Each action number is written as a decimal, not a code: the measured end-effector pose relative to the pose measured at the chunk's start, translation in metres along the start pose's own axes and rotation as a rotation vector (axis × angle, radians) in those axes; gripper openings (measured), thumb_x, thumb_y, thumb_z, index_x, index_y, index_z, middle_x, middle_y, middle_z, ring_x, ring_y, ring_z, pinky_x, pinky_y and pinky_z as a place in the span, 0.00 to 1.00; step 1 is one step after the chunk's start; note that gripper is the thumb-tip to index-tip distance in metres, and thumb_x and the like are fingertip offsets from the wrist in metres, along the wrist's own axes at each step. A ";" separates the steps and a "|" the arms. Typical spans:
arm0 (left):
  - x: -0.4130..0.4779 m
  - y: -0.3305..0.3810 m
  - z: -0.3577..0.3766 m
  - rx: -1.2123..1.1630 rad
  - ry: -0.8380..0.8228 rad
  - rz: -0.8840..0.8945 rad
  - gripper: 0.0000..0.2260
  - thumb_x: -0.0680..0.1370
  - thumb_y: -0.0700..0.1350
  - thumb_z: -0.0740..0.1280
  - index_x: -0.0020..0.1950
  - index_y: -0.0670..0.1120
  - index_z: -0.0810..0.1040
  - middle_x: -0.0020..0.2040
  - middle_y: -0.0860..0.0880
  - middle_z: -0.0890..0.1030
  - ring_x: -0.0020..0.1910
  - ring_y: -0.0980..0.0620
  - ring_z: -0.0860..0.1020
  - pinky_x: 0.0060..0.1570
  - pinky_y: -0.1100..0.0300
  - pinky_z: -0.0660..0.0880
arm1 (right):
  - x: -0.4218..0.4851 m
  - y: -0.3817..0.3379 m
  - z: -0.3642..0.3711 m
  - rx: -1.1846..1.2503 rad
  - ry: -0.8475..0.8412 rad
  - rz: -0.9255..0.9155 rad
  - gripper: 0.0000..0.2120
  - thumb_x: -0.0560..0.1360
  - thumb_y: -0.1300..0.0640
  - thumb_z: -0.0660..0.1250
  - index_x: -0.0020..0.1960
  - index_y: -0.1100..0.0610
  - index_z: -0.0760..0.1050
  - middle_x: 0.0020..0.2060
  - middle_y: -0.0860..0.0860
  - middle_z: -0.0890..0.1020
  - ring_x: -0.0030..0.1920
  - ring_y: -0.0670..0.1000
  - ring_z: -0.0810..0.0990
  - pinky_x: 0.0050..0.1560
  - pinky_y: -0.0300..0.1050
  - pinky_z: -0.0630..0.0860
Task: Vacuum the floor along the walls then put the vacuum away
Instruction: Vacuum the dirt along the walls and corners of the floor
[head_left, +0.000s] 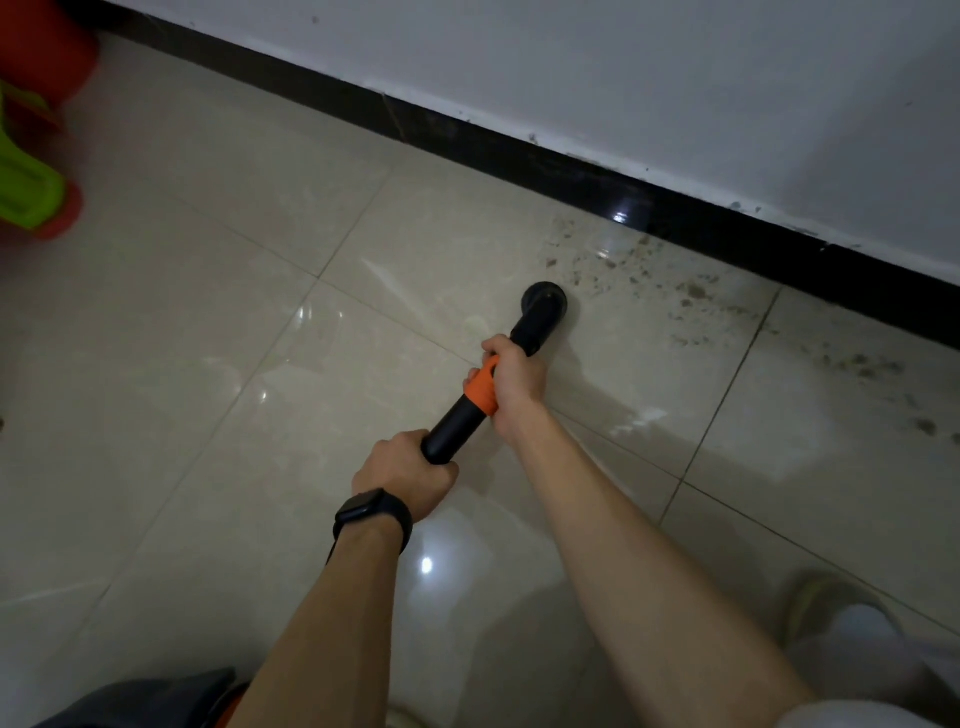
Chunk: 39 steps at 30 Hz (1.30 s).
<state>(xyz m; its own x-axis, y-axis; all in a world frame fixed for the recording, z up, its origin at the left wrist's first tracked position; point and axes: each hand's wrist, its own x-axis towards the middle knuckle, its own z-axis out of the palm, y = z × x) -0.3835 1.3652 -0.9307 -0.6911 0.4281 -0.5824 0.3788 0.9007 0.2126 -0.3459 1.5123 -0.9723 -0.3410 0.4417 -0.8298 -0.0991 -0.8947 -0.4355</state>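
Both hands wrapped around vacuum tube (457, 423): left hand (402, 475) low, right hand (514, 382) at orange collar. Nozzle (545, 297) on floor (260, 338), near dirt (691, 291).

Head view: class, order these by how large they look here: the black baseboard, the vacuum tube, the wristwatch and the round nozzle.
1. black baseboard, spanning the frame.
2. vacuum tube.
3. wristwatch and round nozzle: these look alike, and the watch sits nearer the camera, so they are left unranked.
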 end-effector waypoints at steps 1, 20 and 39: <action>0.002 0.001 0.000 -0.012 0.003 -0.008 0.05 0.69 0.51 0.69 0.39 0.56 0.73 0.35 0.53 0.79 0.33 0.52 0.78 0.31 0.62 0.71 | 0.002 -0.002 0.003 -0.010 -0.004 -0.003 0.07 0.73 0.65 0.69 0.40 0.58 0.73 0.24 0.48 0.75 0.22 0.48 0.75 0.28 0.42 0.77; 0.048 0.029 0.018 -0.120 0.067 -0.025 0.04 0.66 0.51 0.66 0.40 0.55 0.74 0.33 0.53 0.79 0.31 0.51 0.78 0.30 0.62 0.69 | 0.054 -0.034 0.018 -0.122 -0.038 -0.084 0.04 0.72 0.63 0.70 0.42 0.59 0.74 0.24 0.47 0.76 0.22 0.49 0.75 0.29 0.43 0.76; 0.092 0.080 0.007 -0.255 0.087 -0.013 0.04 0.67 0.49 0.67 0.40 0.55 0.75 0.34 0.51 0.79 0.32 0.50 0.78 0.30 0.61 0.71 | 0.099 -0.089 0.043 -0.260 0.003 -0.178 0.05 0.70 0.61 0.69 0.41 0.58 0.73 0.23 0.48 0.77 0.21 0.51 0.77 0.32 0.46 0.77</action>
<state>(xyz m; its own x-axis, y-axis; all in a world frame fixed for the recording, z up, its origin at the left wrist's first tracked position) -0.4121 1.4758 -0.9728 -0.7492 0.4115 -0.5190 0.2099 0.8907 0.4032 -0.4105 1.6325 -1.0009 -0.3374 0.5907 -0.7330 0.0852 -0.7563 -0.6487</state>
